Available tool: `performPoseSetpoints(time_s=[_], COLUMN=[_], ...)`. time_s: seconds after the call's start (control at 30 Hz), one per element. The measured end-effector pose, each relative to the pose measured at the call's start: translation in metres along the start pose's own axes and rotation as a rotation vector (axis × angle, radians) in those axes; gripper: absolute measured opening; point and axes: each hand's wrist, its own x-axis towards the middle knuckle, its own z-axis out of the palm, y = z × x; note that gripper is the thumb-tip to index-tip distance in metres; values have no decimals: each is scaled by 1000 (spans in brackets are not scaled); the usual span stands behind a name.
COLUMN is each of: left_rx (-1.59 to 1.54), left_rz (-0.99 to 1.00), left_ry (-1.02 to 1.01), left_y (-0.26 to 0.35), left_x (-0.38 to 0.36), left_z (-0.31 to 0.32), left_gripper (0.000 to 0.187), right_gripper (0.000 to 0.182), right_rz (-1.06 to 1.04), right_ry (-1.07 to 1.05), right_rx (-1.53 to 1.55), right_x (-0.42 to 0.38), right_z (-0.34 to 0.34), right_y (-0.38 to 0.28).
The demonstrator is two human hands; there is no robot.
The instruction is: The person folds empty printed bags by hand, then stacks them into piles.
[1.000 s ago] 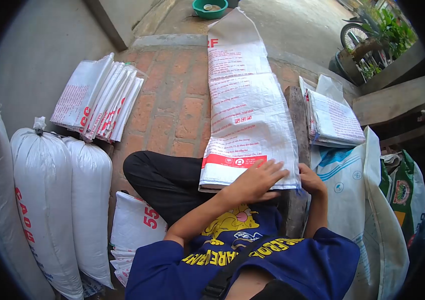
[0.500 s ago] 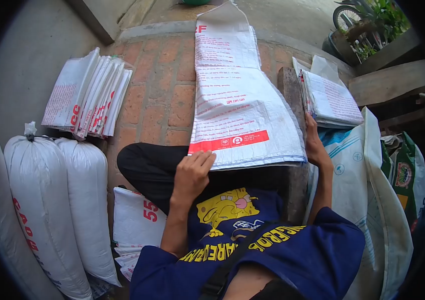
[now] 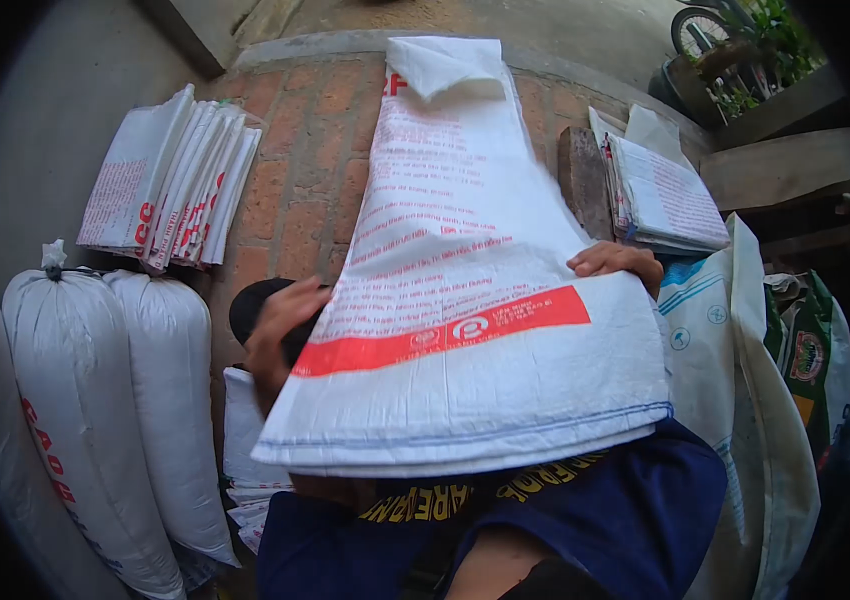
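Note:
A flat white woven plastic sack (image 3: 465, 400) with red print and a blue-stitched hem lies lengthwise before me, its near end raised over my lap. At its far end one corner is folded over. My right hand (image 3: 617, 262) grips the sack's right edge, fingers lying over the top. Along the left edge is my left hand (image 3: 280, 335), blurred and partly hidden behind the sack. Beneath the sack's near end shows my dark blue shirt (image 3: 625, 510).
Stacks of folded sacks lie at left (image 3: 170, 185) and right (image 3: 660, 190). Filled white sacks (image 3: 75, 400) stand at the left wall. A wooden beam (image 3: 583, 180) lies beside the right stack on the brick floor (image 3: 315, 150). Large bags (image 3: 715, 370) stand at right.
The sack's near end has come up and toward me, covering the shirt print. Its far corner has folded over. My left hand moved left; my right hand moved up onto the sack's edge.

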Motion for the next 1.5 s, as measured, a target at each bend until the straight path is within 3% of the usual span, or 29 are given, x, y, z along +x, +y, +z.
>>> performPoseSetpoints(time_s=[0.07,0.13,0.17,0.2,0.27,0.33,0.37,0.43,0.47,0.5,0.53,0.6,0.67,0.7,0.73,0.8,0.83,0.87,0.93,1.03,1.07,1.17,1.2,1.27,1.3,1.33,1.4,1.47,1.5], left_rx=[-207,-309,-522,-533,-774,-868,-747,-384,-421,-401,-378,-256,277,436,433,385,431,434,710,551,459,55,-87,-492,-575,-298,-284,-614,-688], left_rz=[-24,155,278,276,199,153,-276,-925,-1083,-1099,-1114,-1043,-845,-539,-535,-223,-162,-160,19,-35,-53,-105,-121,-116,-43,96,35,98,47], left_ry=[-260,-485,-547,-543,-229,-65,128,-158,-87,-25,36,29,-55,-98,-101,-571,-616,-612,-666,-491,-438,-150,-81,195,223,154,-111,-311,-324], left_y=[-51,-94,-123,-141,-169,-155,-135,-58,-63,-64,-65,-53,-27,-29,-27,-17,-16,-26,-48,-49,-48,-20,-15,-9,-11,-9,-25,-70,-77], left_x=[-22,-43,-48,-70,-130,-161,-174,-77,-86,-90,-93,-88,-67,-67,-67,-65,-69,-81,-102,-94,-86,-51,-45,-43,-38,-25,-21,-38,-51], left_z=[27,41,52,64,80,76,83,63,74,79,82,82,79,77,69,52,51,50,52,43,41,19,10,5,7,9,9,16,18], left_gripper=[35,34,26,26,39,46,38,30,37,42,47,57,70,74,74,67,56,56,52,40,37,25,24,33,45,46,46,40,41], right_gripper=[37,39,38,36,34,36,40,49,51,58,69,76,84,92,92,91,91,86,83,59,59,23,21,19,22,26,29,44,58], right_rz=[20,46,226,272,322,625,744,778,898,1038,1125,1043,1161,1260,1260,641,637,586,526,156,157,45,68,-3,-77,-151,-180,134,252], right_ry=[-94,-75,-181,-210,-246,35,110,285,319,217,184,104,182,268,273,-82,-81,-336,-585,-555,-551,-222,-157,38,36,33,81,-292,-638], right_rx=[62,82,-1,-28,-51,-275,-342,10,-20,-374,-500,-872,-693,-510,-511,-1130,-1131,-1194,-1245,-1308,-1325,-828,-681,-63,155,373,515,765,803], right_x=[-2,-1,0,-6,-25,-27,-17,-39,-51,-21,-32,-47,-30,-24,-32,-47,-47,-45,-49,-77,-79,-49,-36,-18,-16,-11,-10,-1,18], right_z=[-4,-6,-17,-21,-22,-7,2,8,4,20,16,19,29,31,30,31,33,35,36,27,15,10,7,5,0,-2,8,10,4], right_y=[-3,-12,-23,-24,-16,-9,-9,22,43,28,42,48,20,10,10,5,-2,-12,-12,26,27,11,-5,-23,-16,-13,-19,-32,-39])
